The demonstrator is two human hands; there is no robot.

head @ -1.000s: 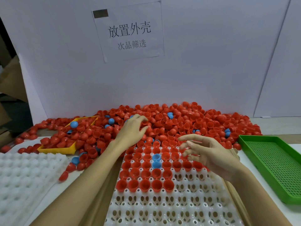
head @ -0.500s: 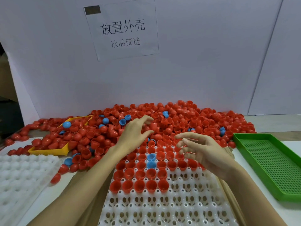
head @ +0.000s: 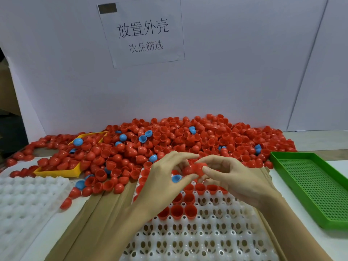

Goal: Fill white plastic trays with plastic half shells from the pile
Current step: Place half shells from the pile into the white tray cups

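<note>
A big pile of red half shells (head: 188,142), with a few blue ones mixed in, lies against the back wall. In front of me a white plastic tray (head: 203,234) holds red shells in its far rows; its near rows are bare. My left hand (head: 165,181) and my right hand (head: 231,178) meet above the tray's far edge. Both pinch one red half shell (head: 194,169) between their fingertips. A blue shell (head: 176,178) in the tray shows just under my left thumb.
A yellow tray (head: 58,173) half buried in shells sits at the left. A second white tray (head: 24,202) lies at the near left. A green perforated tray (head: 316,187) stands at the right. Brown cardboard (head: 98,219) lies under the middle tray. A paper sign hangs on the wall.
My left hand has drawn back from the pile with a red shell and met my right hand over the tray. Both now hold that shell.
</note>
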